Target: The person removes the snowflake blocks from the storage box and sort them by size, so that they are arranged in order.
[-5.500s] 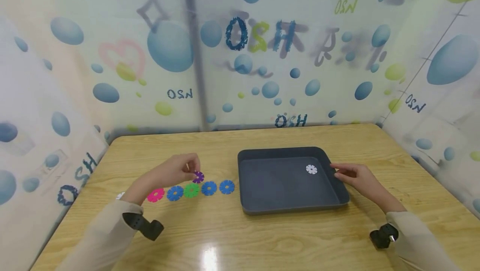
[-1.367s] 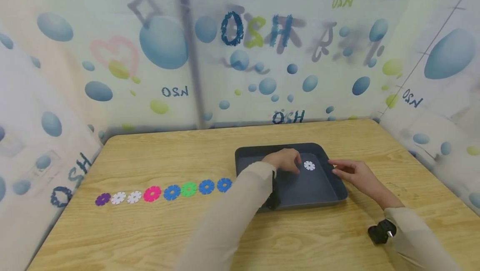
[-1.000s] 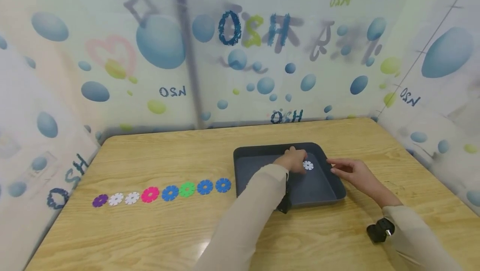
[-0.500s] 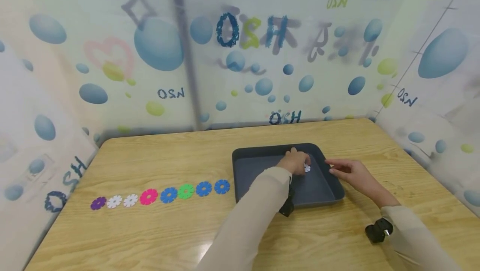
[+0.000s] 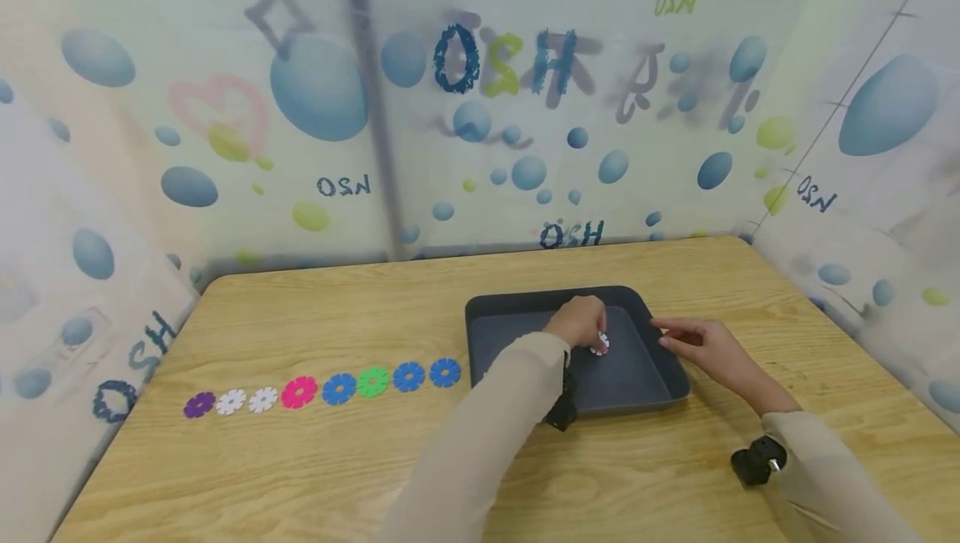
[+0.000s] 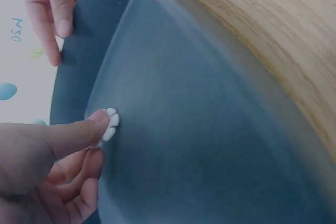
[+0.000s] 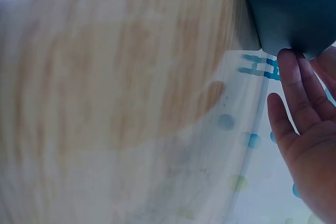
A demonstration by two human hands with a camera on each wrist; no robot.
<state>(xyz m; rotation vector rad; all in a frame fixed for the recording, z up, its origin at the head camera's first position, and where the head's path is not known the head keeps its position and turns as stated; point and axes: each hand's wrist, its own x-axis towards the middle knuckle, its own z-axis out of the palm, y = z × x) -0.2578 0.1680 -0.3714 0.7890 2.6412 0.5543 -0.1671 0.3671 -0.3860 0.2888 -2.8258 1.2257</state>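
Note:
My left hand [image 5: 577,322] is inside the dark grey tray [image 5: 630,378], pinching a small white notched snowflake disc [image 5: 601,344] between thumb and fingers. In the left wrist view the petal-like edge of this white disc [image 6: 112,123] sticks out past the thumb tip; the rest is covered by the fingers. My right hand [image 5: 701,346] is at the tray's right wall, its fairly straight fingers touching it. Seen from the right wrist, the fingertips [image 7: 287,56] lie against the tray's outer side [image 7: 289,14].
Left of the tray, a row of notched discs lies on the wooden table [image 5: 300,476]: purple [image 5: 199,404], two white [image 5: 231,401], pink [image 5: 299,392], blue [image 5: 339,389], green [image 5: 372,381] and two more blue [image 5: 408,376]. A patterned curtain [image 5: 480,109] stands behind the table.
The purple disc went from my left hand to the row's left end. My left hand then reached into the tray, took the white disc and moved it slightly left. The right hand stayed at the tray.

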